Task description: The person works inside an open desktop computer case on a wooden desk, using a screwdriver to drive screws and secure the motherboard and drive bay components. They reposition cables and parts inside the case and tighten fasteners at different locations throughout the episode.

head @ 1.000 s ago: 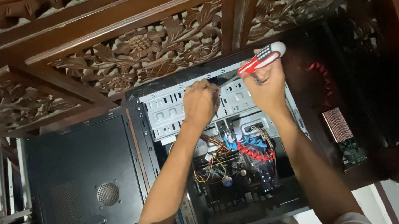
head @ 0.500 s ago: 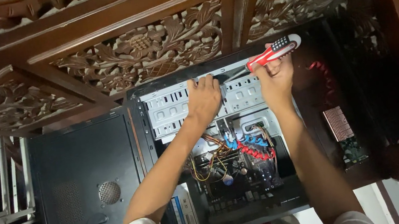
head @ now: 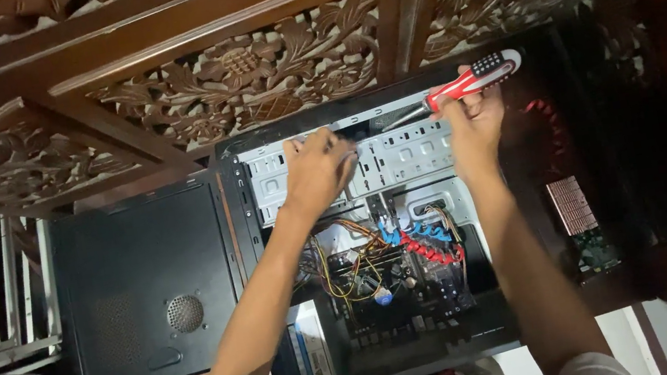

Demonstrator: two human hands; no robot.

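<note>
The right hand [head: 470, 117] grips a red-handled screwdriver [head: 473, 81], its tip at the upper edge of the open computer case [head: 378, 243] on the bench. The left hand [head: 318, 172] presses the drive cage [head: 400, 159], fingers curled — a screw-driving step, which calls for a steady, seated tip.

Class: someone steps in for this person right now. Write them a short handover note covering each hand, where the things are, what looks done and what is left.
Left hand: flat on the silver perforated metal drive cage in the open black computer case.
Right hand: gripping the red-and-black-handled screwdriver, whose shaft points toward the cage's top edge.
Done: the black side panel is off and lies left of the case, leaving the coloured cables exposed.
Left: whether any screw is out cannot be told; the cage is in place.
</note>
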